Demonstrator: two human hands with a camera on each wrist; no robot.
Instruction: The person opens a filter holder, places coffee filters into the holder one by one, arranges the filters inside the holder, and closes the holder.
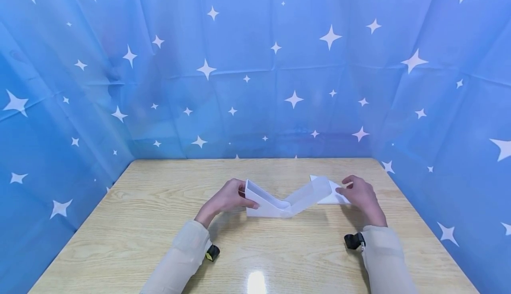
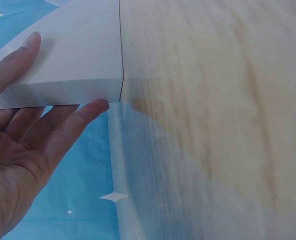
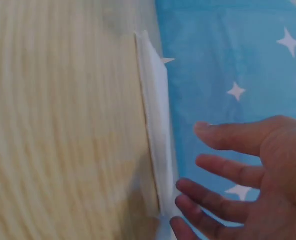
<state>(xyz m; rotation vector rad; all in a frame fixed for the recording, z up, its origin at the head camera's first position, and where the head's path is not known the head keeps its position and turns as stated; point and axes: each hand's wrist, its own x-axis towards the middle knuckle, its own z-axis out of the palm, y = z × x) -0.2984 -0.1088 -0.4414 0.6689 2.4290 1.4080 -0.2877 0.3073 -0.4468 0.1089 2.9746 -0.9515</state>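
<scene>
My left hand (image 1: 230, 196) grips the left end of a white slant-cut box (image 1: 263, 206), open along its sloping top. In the left wrist view the thumb lies on the broad face of this box (image 2: 78, 45), and the fingers are against its narrow side. From the box's low right end a translucent white piece (image 1: 307, 195) slopes up to the right. Behind that piece's far end, a flat white pad (image 1: 333, 197) lies on the table. My right hand (image 1: 361, 194) is beside the pad, fingers spread and loosely bent, holding nothing; the pad (image 3: 158, 120) shows edge-on in the right wrist view.
The wooden table (image 1: 279, 245) carries all these things. A blue curtain (image 1: 255, 85) with white stars hangs behind it and along both sides. Black wrist devices (image 1: 353, 241) sit at the cuffs of both light sleeves.
</scene>
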